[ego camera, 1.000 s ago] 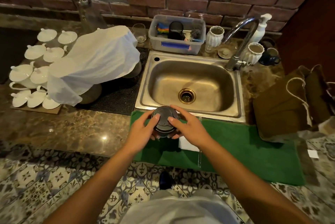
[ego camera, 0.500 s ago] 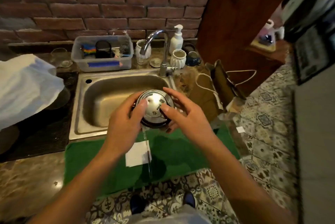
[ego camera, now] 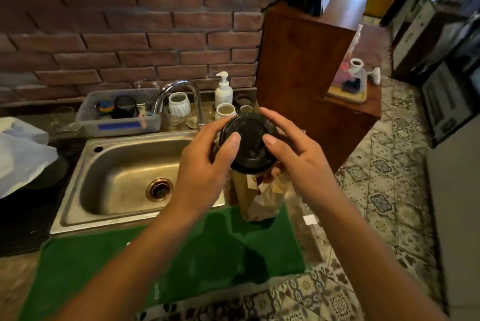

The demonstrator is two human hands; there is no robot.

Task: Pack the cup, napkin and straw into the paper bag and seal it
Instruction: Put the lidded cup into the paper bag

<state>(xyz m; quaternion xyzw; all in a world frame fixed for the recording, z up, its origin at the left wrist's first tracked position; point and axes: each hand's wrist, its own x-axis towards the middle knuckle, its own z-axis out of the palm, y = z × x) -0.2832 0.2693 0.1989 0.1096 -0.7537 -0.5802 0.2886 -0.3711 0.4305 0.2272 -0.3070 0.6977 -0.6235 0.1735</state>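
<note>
Cup (ego camera: 246, 145), lid up, gripped by left hand (ego camera: 207, 164) and right hand (ego camera: 298, 162) above paper bag (ego camera: 262, 196) near bench's right edge, presumably for level lowering.

Legible text: none.
Raised marks on the black cup lid (ego camera: 246, 142), centre of the frame, are too blurred to read; the blue label on the plastic tub (ego camera: 118, 119), left of centre, shows no lettering.

Materials at the sink corner

Glossy black plastic lid (ego camera: 246, 144); creased matt brown paper bag (ego camera: 262, 196); brushed steel sink (ego camera: 122, 177) and shiny chrome tap (ego camera: 179, 97); fuzzy green cloth mat (ego camera: 104, 263); rough brick wall (ego camera: 130, 42); polished stone surface (ego camera: 301, 229); varnished wood cabinet (ego camera: 298, 66).
</note>
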